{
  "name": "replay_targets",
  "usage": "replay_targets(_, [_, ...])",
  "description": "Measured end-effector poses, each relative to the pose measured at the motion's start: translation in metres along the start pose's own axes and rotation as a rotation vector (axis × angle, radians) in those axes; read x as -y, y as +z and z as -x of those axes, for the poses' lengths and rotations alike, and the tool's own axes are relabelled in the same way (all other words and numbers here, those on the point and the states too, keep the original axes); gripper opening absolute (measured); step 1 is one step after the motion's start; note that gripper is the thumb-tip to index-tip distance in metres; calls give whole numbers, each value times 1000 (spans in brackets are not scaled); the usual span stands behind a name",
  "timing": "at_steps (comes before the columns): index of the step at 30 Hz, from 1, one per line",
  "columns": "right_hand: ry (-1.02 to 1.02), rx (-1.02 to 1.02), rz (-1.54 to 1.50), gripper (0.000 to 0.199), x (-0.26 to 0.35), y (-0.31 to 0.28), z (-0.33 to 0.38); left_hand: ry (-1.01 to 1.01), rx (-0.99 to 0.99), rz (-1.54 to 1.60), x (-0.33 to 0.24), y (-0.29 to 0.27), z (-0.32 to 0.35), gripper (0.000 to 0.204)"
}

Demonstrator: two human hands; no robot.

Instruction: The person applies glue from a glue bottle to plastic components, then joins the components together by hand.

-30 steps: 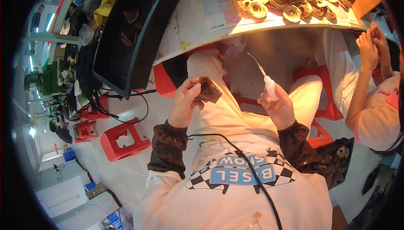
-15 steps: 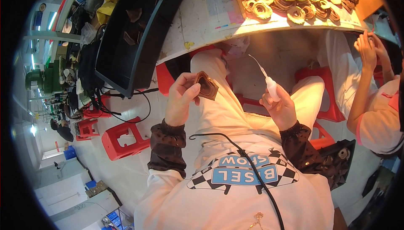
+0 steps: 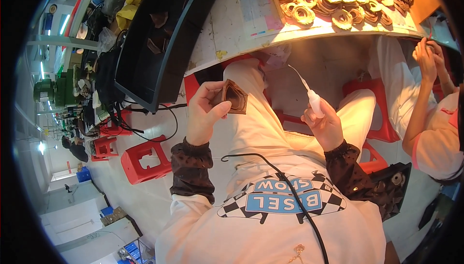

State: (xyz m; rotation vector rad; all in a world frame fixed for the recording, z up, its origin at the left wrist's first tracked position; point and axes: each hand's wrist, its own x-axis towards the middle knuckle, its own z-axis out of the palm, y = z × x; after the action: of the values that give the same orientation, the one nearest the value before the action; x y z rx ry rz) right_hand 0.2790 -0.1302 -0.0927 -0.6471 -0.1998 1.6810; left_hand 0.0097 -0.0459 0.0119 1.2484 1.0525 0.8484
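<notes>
Brown piece [image 3: 236,100]: here we have it, held up in the air in front of the left leg; angular in outline, dark walls around a hollow, tilted so that we look into the opening, paler along the rim.
Left hand [image 3: 204,113]: pinching that piece by its left side, thumb on the near edge.
Right hand [image 3: 326,124]: thumb and fingers wrapped round the bottle, and we see it well apart from the left.
White bottle [image 3: 314,103]: stubby body, long thin nozzle [image 3: 301,81] slanting up and to the left, its tip well short of the piece.
Dark cable [image 3: 282,175]: down here it crosses the shirt front, hooked end near the left cuff, below both hands.
Black tray [image 3: 182,46]: bulky, crowding the space beyond the left hand, and we spot brown scraps [image 3: 155,46] inside.
Counter [image 3: 212,34]: its edge runs across beyond both hands, pale and stained.
Ring pile [image 3: 315,2]: heaped on that counter, glowing under warm light, many brown rings overlapping.
Red stool [image 3: 145,160]: on the floor to our left, more red seats around the legs.
Second tray [image 3: 405,184]: dark, beside the right sleeve, brown pieces in it.
Neighbour's hands [image 3: 426,61]: raised together near the counter's right end; what they hold, we cannot tell.
</notes>
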Motion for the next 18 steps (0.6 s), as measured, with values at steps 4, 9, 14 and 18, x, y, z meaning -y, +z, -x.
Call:
replay_targets(4, [2, 4, 2, 29, 0, -1, 0, 10, -2, -5, -4, 0, 1, 44])
replay_targets(9, [3, -2, 7, 29, -1, -1, 0, 40, 13, 2, -6, -1, 1, 49])
replay_targets(14, [11, -16, 9, 29, -2, -1, -1, 49, -4, -2, -6, -3, 4, 51])
replay_targets(18, [13, -3, 2, 28, -4, -2, -2, 86, -35, -33, -6, -4, 4, 53])
